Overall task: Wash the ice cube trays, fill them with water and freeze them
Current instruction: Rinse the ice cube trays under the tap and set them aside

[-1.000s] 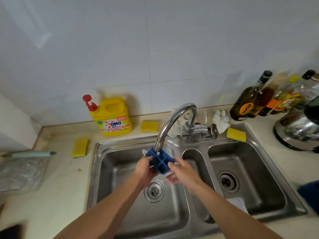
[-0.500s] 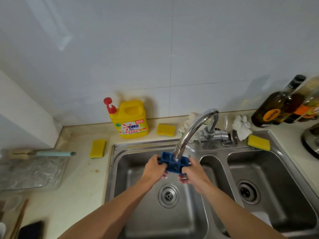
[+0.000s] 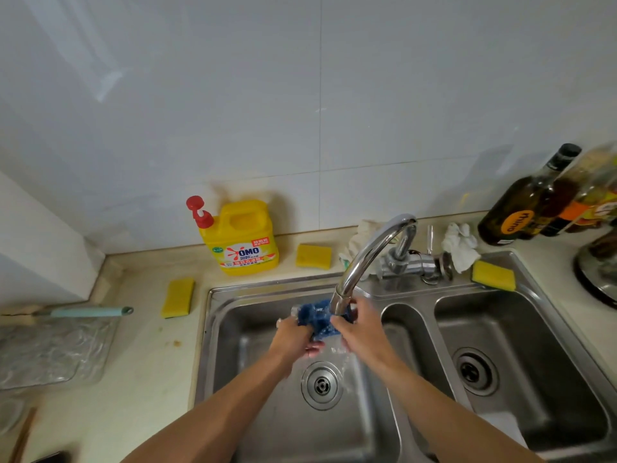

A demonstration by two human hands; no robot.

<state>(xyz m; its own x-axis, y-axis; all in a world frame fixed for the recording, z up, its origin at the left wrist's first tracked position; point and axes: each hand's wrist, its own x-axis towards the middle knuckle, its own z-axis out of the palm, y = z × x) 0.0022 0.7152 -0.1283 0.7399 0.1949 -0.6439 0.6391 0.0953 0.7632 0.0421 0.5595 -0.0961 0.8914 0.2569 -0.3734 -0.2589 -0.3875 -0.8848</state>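
Both hands have drawn closer together since half a second ago, forearms reaching over the left basin of the sink (image 3: pixel 267 285): the left hand (image 3: pixel 290 335) grips the one blue ice cube tray (image 3: pixel 317 320) from the left, fingers curled under it, and the right hand (image 3: pixel 362 332) clasps its right end. The tray sits between the two palms just under the faucet (image 3: pixel 367 259) spout, above the drain (image 3: pixel 322 384). Farther back, three yellow sponges (image 3: pixel 178 297) (image 3: pixel 314 255) (image 3: pixel 494 275) lie around the sink and one yellow detergent jug (image 3: pixel 242 237) stands at the wall.

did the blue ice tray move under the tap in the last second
Yes, slightly left: the blue ice tray sat directly under the faucet spout tip; now most of it lies left of the tip.
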